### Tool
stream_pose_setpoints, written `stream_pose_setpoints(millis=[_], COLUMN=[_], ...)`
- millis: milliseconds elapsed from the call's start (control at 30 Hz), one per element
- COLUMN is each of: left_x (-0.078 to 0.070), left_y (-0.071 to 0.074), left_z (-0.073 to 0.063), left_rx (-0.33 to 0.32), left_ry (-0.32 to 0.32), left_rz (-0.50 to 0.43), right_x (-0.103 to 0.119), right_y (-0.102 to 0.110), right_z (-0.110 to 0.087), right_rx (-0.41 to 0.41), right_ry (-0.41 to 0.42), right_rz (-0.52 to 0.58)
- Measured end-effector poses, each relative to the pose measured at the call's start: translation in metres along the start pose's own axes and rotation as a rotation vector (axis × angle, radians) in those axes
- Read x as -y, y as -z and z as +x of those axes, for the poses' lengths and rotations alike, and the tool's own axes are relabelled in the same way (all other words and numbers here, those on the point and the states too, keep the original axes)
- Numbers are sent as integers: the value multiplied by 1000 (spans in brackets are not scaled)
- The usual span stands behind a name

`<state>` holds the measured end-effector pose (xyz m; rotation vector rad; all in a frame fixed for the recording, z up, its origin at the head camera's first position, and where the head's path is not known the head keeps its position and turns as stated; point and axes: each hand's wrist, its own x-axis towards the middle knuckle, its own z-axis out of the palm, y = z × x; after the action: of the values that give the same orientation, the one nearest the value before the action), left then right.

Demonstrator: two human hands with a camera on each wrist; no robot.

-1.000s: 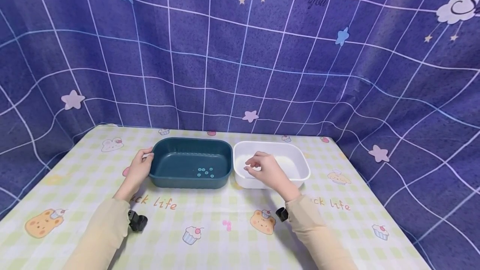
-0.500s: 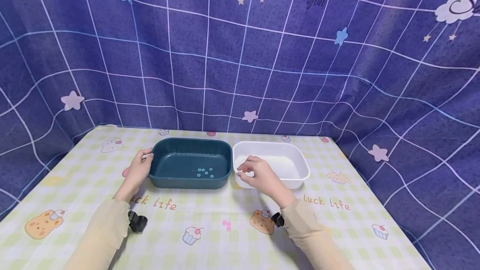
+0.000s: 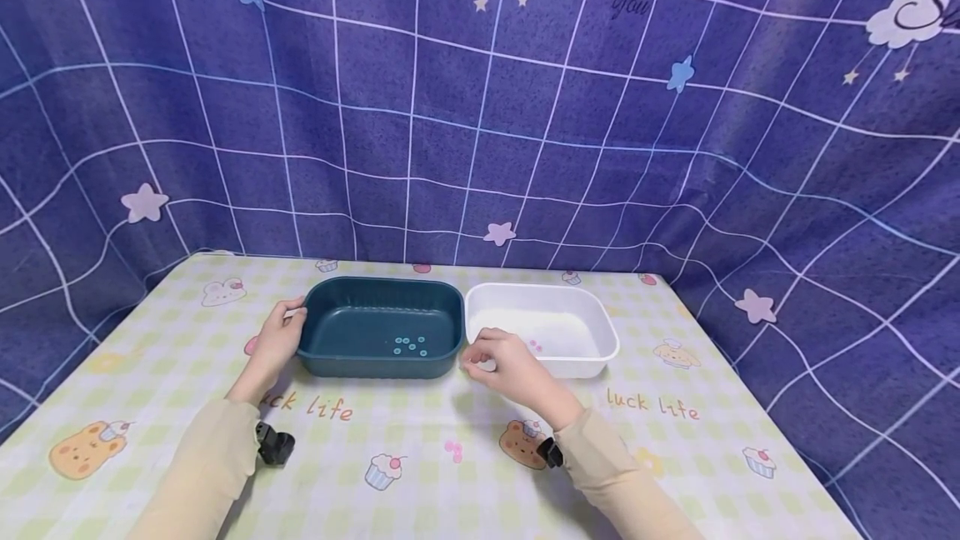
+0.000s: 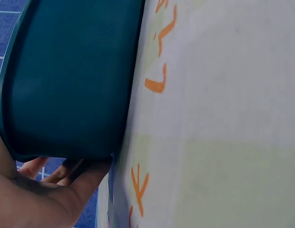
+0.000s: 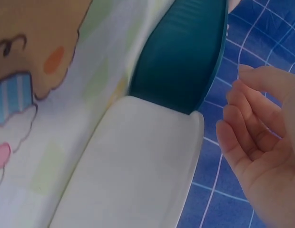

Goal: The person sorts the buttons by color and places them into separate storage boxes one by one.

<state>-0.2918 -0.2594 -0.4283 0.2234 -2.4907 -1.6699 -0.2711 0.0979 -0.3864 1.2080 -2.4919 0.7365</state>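
My left hand [image 3: 277, 336] holds the left end of a dark teal basin [image 3: 382, 367]. In the left wrist view its fingers [image 4: 93, 178] lie against the outside of that end wall. Several small light-blue rings or buttons [image 3: 412, 347] lie in the basin's front right part. My right hand [image 3: 506, 363] hovers at the front left corner of a white basin [image 3: 577, 369], close to where the two basins meet. Its fingers are curled, with thumb and index tips close together; whether a tiny thing sits between them cannot be made out. Small pink pieces [image 3: 536, 346] lie in the white basin.
The two basins stand side by side on a table with a checked, cartoon-printed cloth [image 3: 405, 432]. A blue grid-patterned curtain [image 3: 375, 148] hangs behind the table and at its sides. Black wrist cameras [image 3: 274, 445] sit at both cuffs.
My right hand has moved left and toward me, from above the white basin to its front left corner, and the pink pieces now show. My left hand has stayed in place.
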Motion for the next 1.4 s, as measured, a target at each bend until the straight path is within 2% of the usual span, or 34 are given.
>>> stream_pose_setpoints(millis=[267,633,1133,1233,1400], left_x=[1,2,0,-1,-1], left_y=[-1,-2,0,0,0], left_z=[0,0,0,0,1], left_rx=[1,-13,5,8,13], left_ry=[21,20,-1,2,29], left_rz=[-5,-5,5,-2,-21], right_x=[3,14,12,11,9], right_y=[-9,-16,-24,-25,-25], right_z=[-3,-5,-8,-8,-10], right_rx=[22,96,144,176,279], right_ry=[32,55,44,25,2], right_rz=[57,50,105,91,93])
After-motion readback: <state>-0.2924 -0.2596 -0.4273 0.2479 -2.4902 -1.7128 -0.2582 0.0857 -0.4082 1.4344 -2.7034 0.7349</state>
